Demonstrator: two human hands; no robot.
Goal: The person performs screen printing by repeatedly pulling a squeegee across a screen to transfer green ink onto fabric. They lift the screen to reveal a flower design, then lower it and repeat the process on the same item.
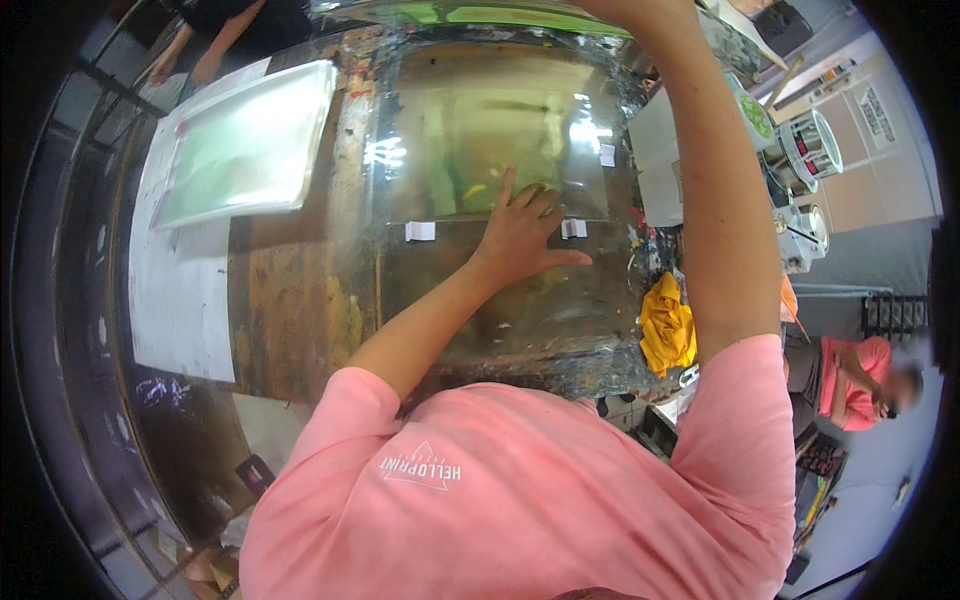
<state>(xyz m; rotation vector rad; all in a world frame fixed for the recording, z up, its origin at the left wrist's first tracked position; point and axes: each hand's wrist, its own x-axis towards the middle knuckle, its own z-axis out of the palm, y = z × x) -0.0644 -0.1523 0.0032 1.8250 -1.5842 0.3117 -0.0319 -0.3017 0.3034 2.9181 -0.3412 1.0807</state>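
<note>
My left hand (518, 236) lies with its fingers spread on a glossy, clear sheet (450, 150) on the worktable, holding nothing. Small white folded tabs stand near it: one left of the hand (420, 231), one by its thumb side (574, 229), and another farther off to the right (607, 155). Across the right side my right arm (725, 220) stretches to the far edge. Only the wrist end of it shows at the top, near a green-edged frame (520, 17); the fingers of my right hand are out of sight.
At the left, a stack of clear sheets (245, 150) lies over white paper (180, 300). A yellow cloth (667, 325) rests at the table's right edge, with white tubs (808, 145) beyond. One person (225, 40) stands at the far left, another (855, 380) at the right.
</note>
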